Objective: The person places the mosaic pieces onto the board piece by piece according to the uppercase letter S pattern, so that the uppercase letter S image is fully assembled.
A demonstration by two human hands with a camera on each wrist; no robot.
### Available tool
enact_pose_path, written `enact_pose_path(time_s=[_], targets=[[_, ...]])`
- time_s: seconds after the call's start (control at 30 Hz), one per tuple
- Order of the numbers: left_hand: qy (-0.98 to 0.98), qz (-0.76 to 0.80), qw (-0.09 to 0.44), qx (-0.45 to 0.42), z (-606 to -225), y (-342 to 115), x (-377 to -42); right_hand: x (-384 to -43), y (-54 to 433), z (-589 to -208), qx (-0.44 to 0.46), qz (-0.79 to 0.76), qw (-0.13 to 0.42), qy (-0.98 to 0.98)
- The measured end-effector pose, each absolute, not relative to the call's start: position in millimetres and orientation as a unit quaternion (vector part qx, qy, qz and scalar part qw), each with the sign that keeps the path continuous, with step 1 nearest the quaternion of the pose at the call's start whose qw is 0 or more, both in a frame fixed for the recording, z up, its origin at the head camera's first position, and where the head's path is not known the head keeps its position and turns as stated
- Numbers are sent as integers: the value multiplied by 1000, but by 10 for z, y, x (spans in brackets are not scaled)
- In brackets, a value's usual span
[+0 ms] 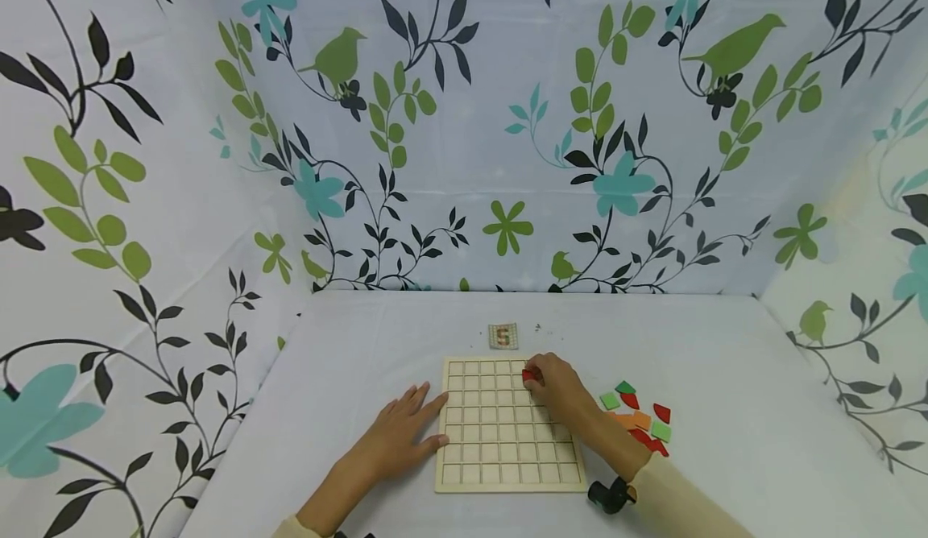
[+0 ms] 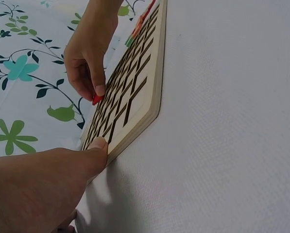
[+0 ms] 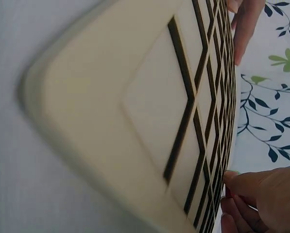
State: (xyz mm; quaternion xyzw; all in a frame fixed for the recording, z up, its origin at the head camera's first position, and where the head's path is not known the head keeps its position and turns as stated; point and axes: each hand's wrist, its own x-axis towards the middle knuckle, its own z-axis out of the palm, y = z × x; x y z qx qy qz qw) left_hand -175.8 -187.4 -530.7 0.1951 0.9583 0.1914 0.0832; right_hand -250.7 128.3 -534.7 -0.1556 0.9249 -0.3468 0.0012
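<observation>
A pale wooden board (image 1: 511,489), divided into a grid of square cells, lies flat on the white table. My left hand (image 1: 401,432) rests spread at the board's left edge, and in the left wrist view its thumb (image 2: 98,143) lies on the rim. Over the far right corner of the grid, my right hand (image 1: 557,385) pinches a small red piece (image 1: 528,375) between thumb and fingers. The left wrist view shows the red piece (image 2: 96,100) right at the grid. In the right wrist view, the fingers mostly hide it.
Right of the board lie several loose flat pieces: red (image 1: 661,413), green (image 1: 610,401) and orange (image 1: 641,420). A small card (image 1: 503,337) with a coloured pattern sits just beyond the board's far edge. Patterned cloth (image 1: 464,159) hangs behind the table and along both sides.
</observation>
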Motion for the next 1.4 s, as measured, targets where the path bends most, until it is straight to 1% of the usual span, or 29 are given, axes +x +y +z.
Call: enact_pose_path(time_s=[0.13, 0.37, 0.5, 0.8, 1.0, 1.07, 1.2, 1.3, 1.4], targets=[[958, 192, 83, 194, -5309, -1870, -1753, -2489, 1220, -5380, -176, -334, -8, 926], [960, 188, 77, 194, -5344, -1875, -1766, -2457, 1168, -5395, -208, -313, -44, 926], [960, 188, 77, 192, -5336, -1877, -1767, -2435, 1170, -5379, -225, -300, -55, 925], [958, 195, 80, 194, -5334, -1879, -1754, -2412, 1197, -5377, -216, -300, -50, 928], [959, 192, 77, 192, -5357, -1877, -1774, -2409, 1247, -5386, -235, -307, -54, 921], [959, 191, 77, 193, -5362, -1875, -1778, -2403, 1287, -5375, -230, -313, -47, 920], [960, 184, 79, 195, -5359, -1871, -1778, -2403, 1436, -5300, -186, -321, -25, 928], [960, 183, 77, 196, -5345, -1872, -1776, -2408, 1644, -5218, -155, -316, -17, 936], [959, 187, 76, 197, -5327, -1871, -1769, -2414, 1926, -5166, -142, -301, -19, 943]])
